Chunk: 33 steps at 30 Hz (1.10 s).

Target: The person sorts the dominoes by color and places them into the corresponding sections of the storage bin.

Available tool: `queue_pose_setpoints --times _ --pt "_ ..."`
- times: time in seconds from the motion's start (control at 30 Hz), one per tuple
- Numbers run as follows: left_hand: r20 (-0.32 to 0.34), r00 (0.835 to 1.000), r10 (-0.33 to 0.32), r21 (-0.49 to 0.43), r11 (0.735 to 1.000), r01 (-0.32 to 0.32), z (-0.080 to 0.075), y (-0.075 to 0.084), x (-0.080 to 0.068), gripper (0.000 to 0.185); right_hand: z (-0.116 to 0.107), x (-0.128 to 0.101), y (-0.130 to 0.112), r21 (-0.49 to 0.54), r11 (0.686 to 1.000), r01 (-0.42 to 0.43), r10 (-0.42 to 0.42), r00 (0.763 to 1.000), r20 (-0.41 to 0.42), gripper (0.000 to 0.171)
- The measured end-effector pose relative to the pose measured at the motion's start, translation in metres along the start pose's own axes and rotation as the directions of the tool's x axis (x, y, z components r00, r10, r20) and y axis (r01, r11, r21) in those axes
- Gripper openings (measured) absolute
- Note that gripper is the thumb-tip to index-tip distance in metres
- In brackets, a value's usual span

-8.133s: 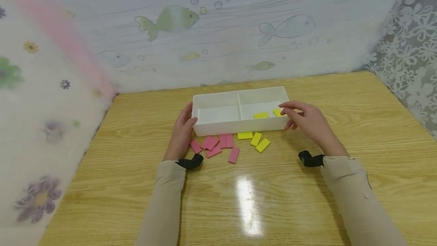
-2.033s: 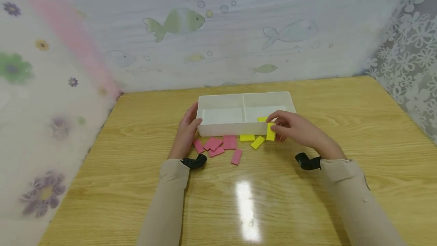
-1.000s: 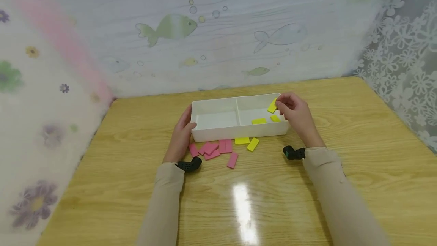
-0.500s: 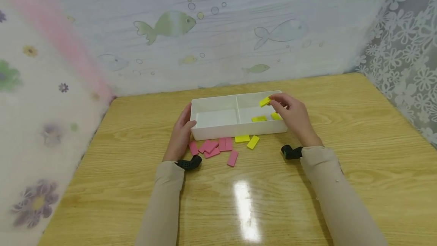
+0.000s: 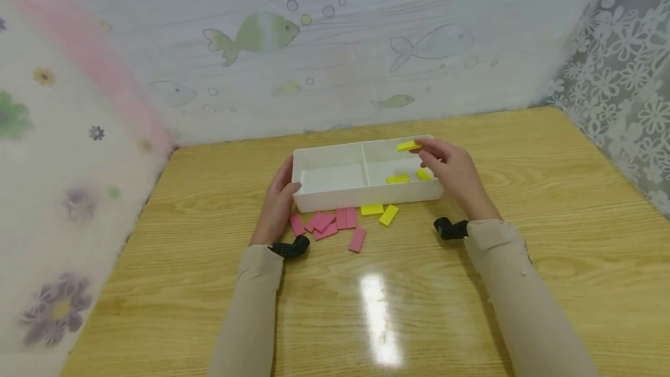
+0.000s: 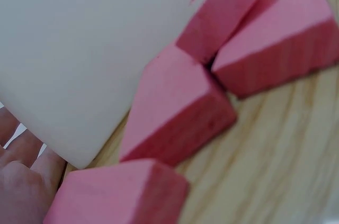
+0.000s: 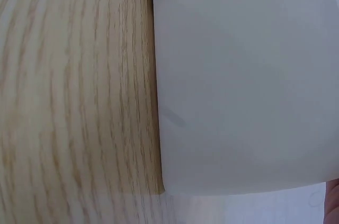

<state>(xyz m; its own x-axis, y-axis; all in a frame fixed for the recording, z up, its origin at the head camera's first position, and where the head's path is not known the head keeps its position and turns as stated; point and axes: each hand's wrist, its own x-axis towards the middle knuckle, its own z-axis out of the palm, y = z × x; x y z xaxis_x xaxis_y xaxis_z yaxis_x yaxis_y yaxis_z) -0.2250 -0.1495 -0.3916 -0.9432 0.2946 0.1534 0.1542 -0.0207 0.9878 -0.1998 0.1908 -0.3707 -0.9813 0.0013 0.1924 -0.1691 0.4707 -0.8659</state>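
Right hand point(image 5: 452, 170) pinches flat yellow rectangular block point(image 5: 407, 146) over white two-compartment plastic tray point(image 5: 361, 195); left hand point(image 5: 277, 202), fingers relaxed, steadies tray. Loose pinch risks a drop outside the tray.

This looks like a small screened-off recording booth set up in a home-like room rather than a kitchen or workshop. A light wooden tabletop with a glossy, grained surface point(image 5: 523, 202) fills the lower part of the head view, and a lamp overhead glares off it near the front edge. Along the far edge hangs a pale, translucent plastic curtain printed with fish and bubbles point(image 5: 251, 34), the kind sold as a shower curtain. The left edge is closed off by a white sheet with coloured flowers and a pink stripe point(image 5: 57, 132), and at the far right corner hangs a grey lace curtain patterned with white blossoms point(image 5: 623, 74).
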Motion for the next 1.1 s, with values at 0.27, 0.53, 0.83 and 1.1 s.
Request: queue_pose_setpoints --times 0.27,0.53,0.83,1.1 --pt "0.005 1.0 0.01 0.0 1.0 -0.01 -0.001 -0.0017 -0.0001 0.057 -0.0016 -0.0006 -0.0006 -0.059 0.998 0.016 -0.015 1.0 0.01 0.04" --pt "0.004 1.0 0.019 -0.009 1.0 -0.019 -0.0011 -0.0028 0.0011 0.058 -0.0005 0.0 -0.002 -0.129 0.992 0.016 -0.017 1.0 -0.006 0.034" --pt "-0.001 1.0 0.019 -0.004 1.0 -0.019 -0.0004 -0.0009 0.0009 0.058 0.0047 0.0009 -0.0042 -0.231 0.973 0.024 -0.028 1.0 -0.014 0.03" --pt "0.007 1.0 0.02 0.014 1.0 -0.02 0.0006 0.0002 -0.0014 0.058 0.0072 0.0005 -0.0034 -0.324 0.943 0.072 -0.087 0.996 -0.033 0.028"
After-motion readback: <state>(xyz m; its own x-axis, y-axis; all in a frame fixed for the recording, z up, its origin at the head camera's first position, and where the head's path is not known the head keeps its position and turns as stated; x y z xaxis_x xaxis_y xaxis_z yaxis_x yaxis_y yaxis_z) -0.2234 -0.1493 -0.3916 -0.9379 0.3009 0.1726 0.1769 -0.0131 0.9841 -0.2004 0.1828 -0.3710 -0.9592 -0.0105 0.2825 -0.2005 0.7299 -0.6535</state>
